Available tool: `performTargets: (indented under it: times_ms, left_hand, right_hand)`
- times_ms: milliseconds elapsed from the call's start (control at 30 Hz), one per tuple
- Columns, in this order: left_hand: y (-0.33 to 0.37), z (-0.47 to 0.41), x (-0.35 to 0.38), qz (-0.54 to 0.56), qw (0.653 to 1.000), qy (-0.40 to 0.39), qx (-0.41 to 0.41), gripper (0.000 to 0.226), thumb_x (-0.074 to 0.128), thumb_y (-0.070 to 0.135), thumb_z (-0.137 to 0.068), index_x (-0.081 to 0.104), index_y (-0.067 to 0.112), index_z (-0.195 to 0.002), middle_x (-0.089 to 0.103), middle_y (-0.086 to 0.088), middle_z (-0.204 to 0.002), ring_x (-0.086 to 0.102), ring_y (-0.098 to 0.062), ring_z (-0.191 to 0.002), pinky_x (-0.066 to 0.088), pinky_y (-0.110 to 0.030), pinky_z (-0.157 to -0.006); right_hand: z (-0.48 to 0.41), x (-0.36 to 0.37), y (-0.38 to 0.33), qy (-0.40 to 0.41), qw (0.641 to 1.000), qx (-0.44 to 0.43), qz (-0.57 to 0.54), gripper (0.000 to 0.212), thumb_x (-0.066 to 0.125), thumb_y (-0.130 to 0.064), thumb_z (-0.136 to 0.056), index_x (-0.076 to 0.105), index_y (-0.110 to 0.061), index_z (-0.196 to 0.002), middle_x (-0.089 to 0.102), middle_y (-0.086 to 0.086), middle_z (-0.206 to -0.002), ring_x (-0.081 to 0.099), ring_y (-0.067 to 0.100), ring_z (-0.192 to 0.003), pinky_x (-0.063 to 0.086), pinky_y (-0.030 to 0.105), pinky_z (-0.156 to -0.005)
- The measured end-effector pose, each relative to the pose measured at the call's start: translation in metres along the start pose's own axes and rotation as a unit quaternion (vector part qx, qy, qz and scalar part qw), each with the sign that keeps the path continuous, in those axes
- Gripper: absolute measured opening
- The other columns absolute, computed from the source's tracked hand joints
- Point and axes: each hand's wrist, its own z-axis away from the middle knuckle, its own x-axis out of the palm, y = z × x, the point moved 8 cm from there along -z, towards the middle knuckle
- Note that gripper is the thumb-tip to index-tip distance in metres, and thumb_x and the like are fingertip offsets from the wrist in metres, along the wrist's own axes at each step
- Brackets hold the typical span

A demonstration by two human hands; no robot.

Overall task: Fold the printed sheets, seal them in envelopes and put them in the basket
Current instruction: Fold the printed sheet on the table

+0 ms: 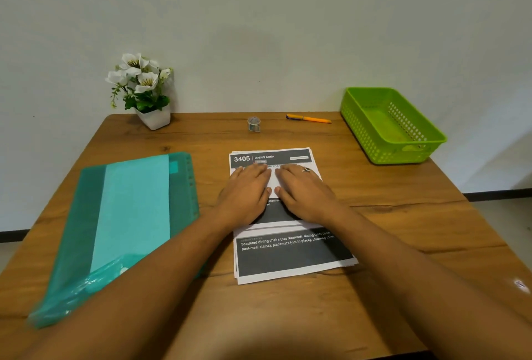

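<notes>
Wooden table (397, 233): printed sheets (290, 260) headed "3405 DINING AREA"; subtitle unreadable.

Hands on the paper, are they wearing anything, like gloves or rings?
No gloves. The right hand wears one ring with a dark top. The left hand wears nothing. No sleeves, watch or bracelet show on either arm.
</notes>
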Motion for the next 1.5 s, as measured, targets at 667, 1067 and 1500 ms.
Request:
performTargets:
  times_ms: [667,1067,1500]
  left_hand:
    - [-0.017,0.008,0.02,-0.098,0.99,-0.083,-0.052,0.074,0.008,0.056,-0.106,-0.006,0.011,-0.163,-0.006,-0.008,-0.172,-0.008,-0.023,-0.158,0.003,-0.049,-0.128]
    - [-0.015,0.007,0.02,-0.102,0.99,-0.083,-0.047,0.073,0.009,0.054,-0.106,-0.003,0.01,-0.163,-0.004,-0.008,-0.172,-0.007,-0.022,-0.158,0.001,-0.048,-0.128]
    - [0.001,-0.001,0.018,-0.108,0.99,-0.088,-0.02,0.075,0.012,0.06,-0.105,0.001,0.017,-0.164,-0.002,-0.005,-0.172,-0.005,-0.025,-0.158,0.0,-0.05,-0.127]
  right_hand:
    - [0.023,0.025,0.068,-0.076,0.98,0.18,0.039,0.089,0.007,-0.071,-0.1,0.0,-0.01,-0.165,-0.004,0.009,-0.174,-0.007,0.025,-0.16,-0.003,0.052,-0.128]
    - [0.012,0.028,0.013,-0.061,0.996,0.064,0.02,0.07,0.017,-0.053,-0.109,0.003,-0.014,-0.166,-0.002,0.005,-0.174,-0.005,0.022,-0.16,0.0,0.045,-0.129]
    - [0.021,0.025,0.048,-0.061,0.991,0.119,0.02,0.077,0.014,-0.06,-0.107,0.0,-0.014,-0.166,-0.002,0.005,-0.174,-0.007,0.022,-0.16,-0.002,0.048,-0.129]
